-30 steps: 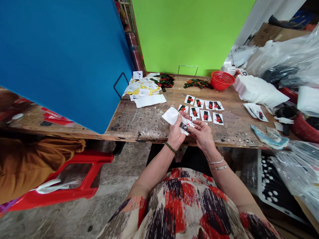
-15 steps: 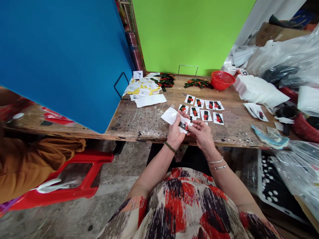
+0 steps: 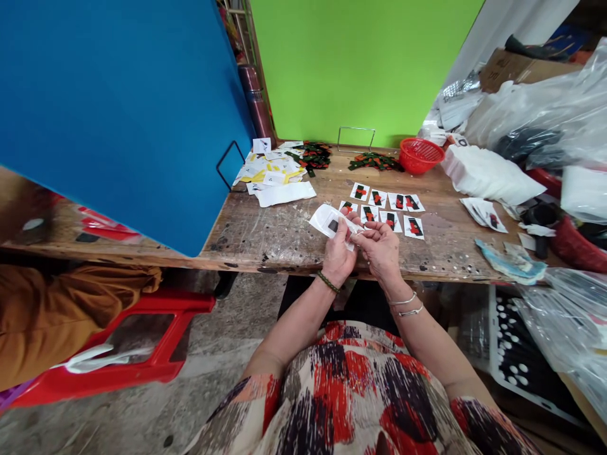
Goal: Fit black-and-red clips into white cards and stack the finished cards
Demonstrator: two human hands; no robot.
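Observation:
Near the table's front edge, my left hand is closed on a small white packet, in which a dark piece shows. My right hand pinches the packet's right end, close beside the left fingertips. Just beyond my hands lie rows of white cards bearing dark green and red pieces. A heap of dark green and red pieces sits farther back, with a second heap to its left. White and yellow papers are piled at the left.
A red basket stands at the back right. Blue and green boards rise around the wooden table. A flask stands between them. Plastic bags crowd the right. Another person's leg is at left.
The dark and red piece between my fingers now lies farther inside the packet, under its white film. My right hand has moved slightly left, closer to my left hand.

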